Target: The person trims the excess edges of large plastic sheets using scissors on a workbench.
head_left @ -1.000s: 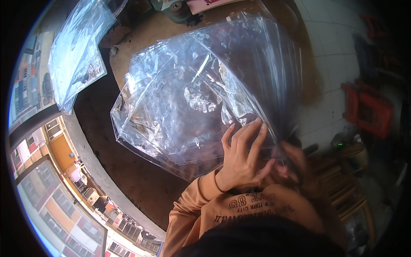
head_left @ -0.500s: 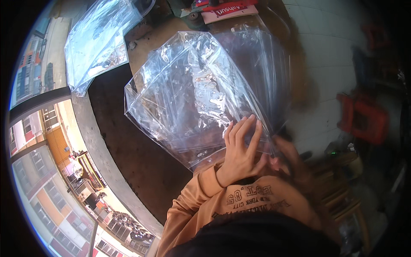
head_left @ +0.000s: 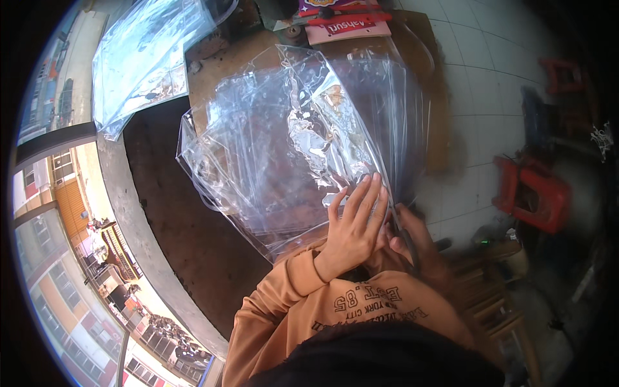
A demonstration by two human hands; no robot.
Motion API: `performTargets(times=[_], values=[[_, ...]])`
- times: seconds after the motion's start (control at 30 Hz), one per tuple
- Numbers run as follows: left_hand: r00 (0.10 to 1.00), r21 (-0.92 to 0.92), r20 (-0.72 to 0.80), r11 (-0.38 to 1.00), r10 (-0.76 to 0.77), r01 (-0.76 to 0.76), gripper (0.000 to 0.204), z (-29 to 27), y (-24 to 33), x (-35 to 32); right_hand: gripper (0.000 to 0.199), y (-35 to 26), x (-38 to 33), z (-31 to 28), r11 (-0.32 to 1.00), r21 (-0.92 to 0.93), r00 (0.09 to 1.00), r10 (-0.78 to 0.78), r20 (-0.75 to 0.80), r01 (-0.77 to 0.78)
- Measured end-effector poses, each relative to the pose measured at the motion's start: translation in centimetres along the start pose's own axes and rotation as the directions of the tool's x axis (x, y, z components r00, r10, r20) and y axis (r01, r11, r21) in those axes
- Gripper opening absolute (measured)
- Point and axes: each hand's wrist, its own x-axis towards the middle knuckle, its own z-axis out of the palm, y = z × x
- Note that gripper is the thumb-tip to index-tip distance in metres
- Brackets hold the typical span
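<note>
A large clear plastic sheet [head_left: 258, 148], folded in shiny layers, lies over the table in front of me and reaches my lap. My left hand [head_left: 354, 222] rests on its near right part, fingers stretched out along a folded edge. Just right of it, my right hand [head_left: 422, 238] is closed around a slim dark tool [head_left: 407, 240] at the sheet's edge. Blur and shade hide the tool's exact kind and part of the right-hand fingers.
Another clear plastic sheet [head_left: 145, 58] lies at the far left, by the window ledge [head_left: 151, 238]. A pink-and-red package [head_left: 348, 29] is at the table's far end. On the right are a red plastic stool [head_left: 535, 193] and a wooden slatted seat [head_left: 490, 303] on the tiled floor.
The view has shifted slightly. My right hand has come closer to my left at the sheet's edge, and the dark tool shows more clearly. The sheet's folds have moved a little.
</note>
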Motion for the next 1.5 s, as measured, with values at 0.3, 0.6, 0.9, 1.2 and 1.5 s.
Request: performTargets(times=[0.3, 0.6, 0.9, 1.2, 1.5], values=[[0.998, 0.024, 0.058, 0.999, 0.020, -0.022, 0.047, -1.7, 0.3, 1.1, 0.059, -0.2, 1.1, -0.3, 0.999, -0.036, 0.998, 0.029, -0.058, -0.031], [0.998, 0.019, 0.068, 1.000, -0.014, 0.012, 0.048, -2.4, 0.5, 1.6, 0.066, -0.2, 1.4, 0.0, 0.997, 0.049, 0.994, 0.062, -0.086, -0.058], [0.995, 0.010, 0.085, 0.999, -0.043, 0.042, 0.048, -2.9, 0.5, 1.7, 0.065, -0.4, 0.9, -0.5, 0.996, -0.024, 0.994, 0.088, -0.070, -0.090], [0.996, 0.004, 0.079, 1.000, -0.026, 0.026, 0.047, -2.8, 0.6, 1.6, 0.066, -0.1, 0.9, 0.4, 0.993, 0.102, 0.994, 0.066, -0.086, -0.057], [0.995, -0.008, 0.093, 0.999, -0.031, 0.032, 0.048, -3.1, 0.6, 1.6, 0.064, 0.0, 0.9, 0.3, 0.999, -0.018, 0.994, 0.038, -0.098, -0.040]])
